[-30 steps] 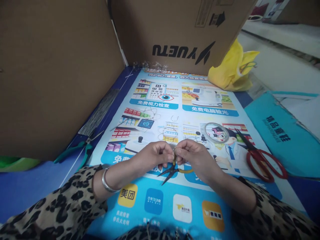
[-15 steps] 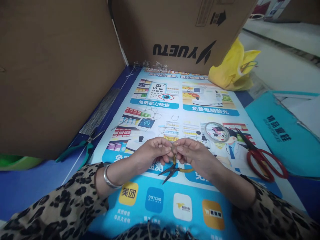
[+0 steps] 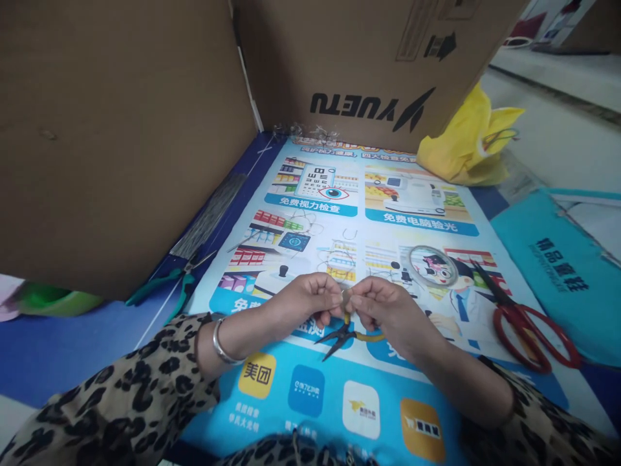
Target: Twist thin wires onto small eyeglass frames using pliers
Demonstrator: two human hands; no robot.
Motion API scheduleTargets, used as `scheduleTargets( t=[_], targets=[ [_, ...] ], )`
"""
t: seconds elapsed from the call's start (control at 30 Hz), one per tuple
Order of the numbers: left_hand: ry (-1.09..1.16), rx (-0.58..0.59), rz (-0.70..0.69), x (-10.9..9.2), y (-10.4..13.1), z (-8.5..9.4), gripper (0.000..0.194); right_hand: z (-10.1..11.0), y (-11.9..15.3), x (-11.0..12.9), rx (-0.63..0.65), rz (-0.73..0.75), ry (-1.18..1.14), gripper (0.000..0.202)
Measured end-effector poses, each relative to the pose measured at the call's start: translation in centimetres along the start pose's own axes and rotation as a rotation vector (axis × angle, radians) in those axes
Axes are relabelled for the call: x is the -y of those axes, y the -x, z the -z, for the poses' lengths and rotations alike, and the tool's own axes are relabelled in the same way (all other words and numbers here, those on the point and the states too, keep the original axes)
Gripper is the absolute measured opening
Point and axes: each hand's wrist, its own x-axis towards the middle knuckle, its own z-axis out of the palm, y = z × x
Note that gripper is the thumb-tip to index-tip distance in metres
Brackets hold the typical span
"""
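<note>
My left hand and my right hand meet over the poster, thumbs and fingertips pinched together. Between them is a small shiny piece of wire, mostly covered by the fingers, so its shape is unclear. Just below the fingertips, yellow-handled pliers lie on the poster with jaws apart, the handles partly under my hands. Bent thin wires lie beyond my hands, and a small U-shaped wire is farther off. A clear ring-shaped coil rests to the right.
Red-handled scissors lie at right, and teal-handled pliers at left beside straight wires. A cardboard box walls off the back and left. A yellow bag and a turquoise box stand right; tangled wire pieces lie at the back.
The whole view has shifted slightly, so everything appears a little farther right. Both hands keep their pinch over the pliers, with the small piece turned slightly between the fingertips.
</note>
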Motion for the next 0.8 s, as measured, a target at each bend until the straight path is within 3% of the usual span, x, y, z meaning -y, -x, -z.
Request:
scheduleTargets(
  t=[0.33,0.5,0.6,0.7,0.8],
  targets=[
    [-0.312,0.056,0.026,-0.3,-0.4,0.6,0.007,-0.3,0.5,-0.1,-0.05,-0.039,0.409,0.033],
    [-0.817,0.057,-0.2,-1.2,-0.1,1.3,0.008,-0.5,0.7,0.0,-0.065,0.125,0.766,0.029],
    [-1.159,0.081,-0.34,-2.0,0.2,1.6,0.012,-0.5,0.8,0.1,0.0,0.2,0.895,0.027],
    [-1.443,0.114,-0.441,-2.5,0.6,1.7,0.01,-0.4,0.7,0.0,0.109,0.198,0.954,0.028],
    [-1.546,0.171,-0.525,-2.9,1.0,1.8,0.013,-0.2,0.6,-0.1,0.19,0.15,0.988,0.031]
  ],
)
